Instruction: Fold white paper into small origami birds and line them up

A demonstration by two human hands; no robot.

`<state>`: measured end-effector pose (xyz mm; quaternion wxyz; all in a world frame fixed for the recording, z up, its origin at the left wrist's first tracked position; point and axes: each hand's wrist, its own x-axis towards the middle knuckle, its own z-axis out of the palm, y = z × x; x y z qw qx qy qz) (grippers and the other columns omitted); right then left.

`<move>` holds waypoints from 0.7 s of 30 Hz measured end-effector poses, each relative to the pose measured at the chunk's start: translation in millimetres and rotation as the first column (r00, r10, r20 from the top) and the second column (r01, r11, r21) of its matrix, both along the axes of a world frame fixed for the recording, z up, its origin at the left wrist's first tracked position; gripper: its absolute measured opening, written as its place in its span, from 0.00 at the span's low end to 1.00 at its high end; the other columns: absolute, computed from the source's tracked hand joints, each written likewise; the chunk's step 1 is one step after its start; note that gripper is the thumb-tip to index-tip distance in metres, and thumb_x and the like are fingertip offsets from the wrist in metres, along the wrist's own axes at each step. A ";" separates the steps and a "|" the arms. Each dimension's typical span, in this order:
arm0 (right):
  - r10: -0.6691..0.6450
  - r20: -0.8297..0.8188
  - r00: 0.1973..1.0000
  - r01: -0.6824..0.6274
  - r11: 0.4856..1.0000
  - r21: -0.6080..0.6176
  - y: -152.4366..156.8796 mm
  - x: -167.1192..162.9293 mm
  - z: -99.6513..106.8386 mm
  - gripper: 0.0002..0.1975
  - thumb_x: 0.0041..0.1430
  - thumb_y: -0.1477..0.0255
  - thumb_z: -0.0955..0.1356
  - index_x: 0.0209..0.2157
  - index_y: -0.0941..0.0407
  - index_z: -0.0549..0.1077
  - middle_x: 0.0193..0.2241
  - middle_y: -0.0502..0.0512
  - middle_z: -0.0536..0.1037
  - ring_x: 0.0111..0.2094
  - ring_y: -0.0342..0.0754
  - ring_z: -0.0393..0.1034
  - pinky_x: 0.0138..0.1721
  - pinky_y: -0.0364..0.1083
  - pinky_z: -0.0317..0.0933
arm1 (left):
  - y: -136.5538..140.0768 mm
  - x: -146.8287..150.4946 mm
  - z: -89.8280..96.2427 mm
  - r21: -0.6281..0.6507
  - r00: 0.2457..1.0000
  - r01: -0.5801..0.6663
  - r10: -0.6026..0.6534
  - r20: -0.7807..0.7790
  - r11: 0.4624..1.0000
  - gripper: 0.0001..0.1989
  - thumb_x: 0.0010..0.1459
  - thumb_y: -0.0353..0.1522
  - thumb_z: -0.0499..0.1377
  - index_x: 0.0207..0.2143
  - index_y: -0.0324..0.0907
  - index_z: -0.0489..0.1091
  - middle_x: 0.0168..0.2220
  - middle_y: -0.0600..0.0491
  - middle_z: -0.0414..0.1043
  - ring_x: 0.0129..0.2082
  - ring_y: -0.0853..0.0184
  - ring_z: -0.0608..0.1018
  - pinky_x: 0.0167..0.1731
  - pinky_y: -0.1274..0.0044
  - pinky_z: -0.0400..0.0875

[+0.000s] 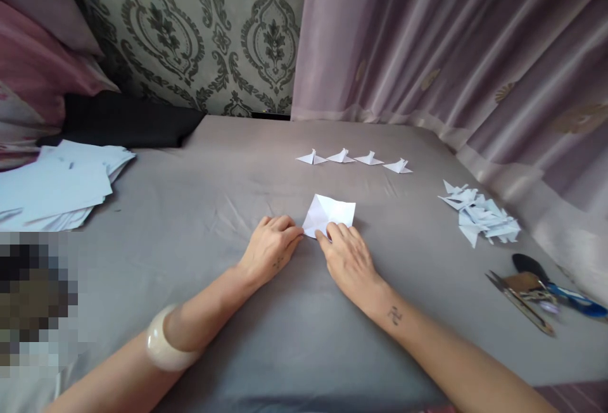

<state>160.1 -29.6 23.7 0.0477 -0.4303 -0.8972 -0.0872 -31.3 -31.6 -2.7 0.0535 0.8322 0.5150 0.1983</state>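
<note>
A small square of white paper [331,211] with crease lines lies on the grey cloth in front of me. My left hand [273,245] is closed, with thumb and forefinger pinching the paper's near left corner. Over the near edge, my right hand [350,260] has its thumb and bent fingers gripping the sheet. That edge is partly hidden under the right fingers. Beyond the sheet stand several folded paper birds [342,156] in a row.
A heap of folded paper birds [489,216] lies at the right. Nearer are a slim pointed tool [520,304] and a blue-handled item [577,299]. A stack of white sheets [57,185] sits at the left, before a black cloth [128,120]. Curtains [403,39] border the right side.
</note>
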 end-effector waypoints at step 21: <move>-0.188 -0.168 0.968 0.099 0.896 -0.434 41.7 1.9 18.7 0.10 0.63 0.73 0.64 0.32 0.55 0.77 0.33 0.53 0.77 0.41 0.48 0.69 0.42 0.45 0.56 | 12.2 13.8 1.8 -0.295 0.941 -0.142 0.221 0.254 0.945 0.08 0.62 0.30 0.55 0.32 0.41 0.74 0.30 0.53 0.69 0.29 0.69 0.72 0.29 0.78 0.64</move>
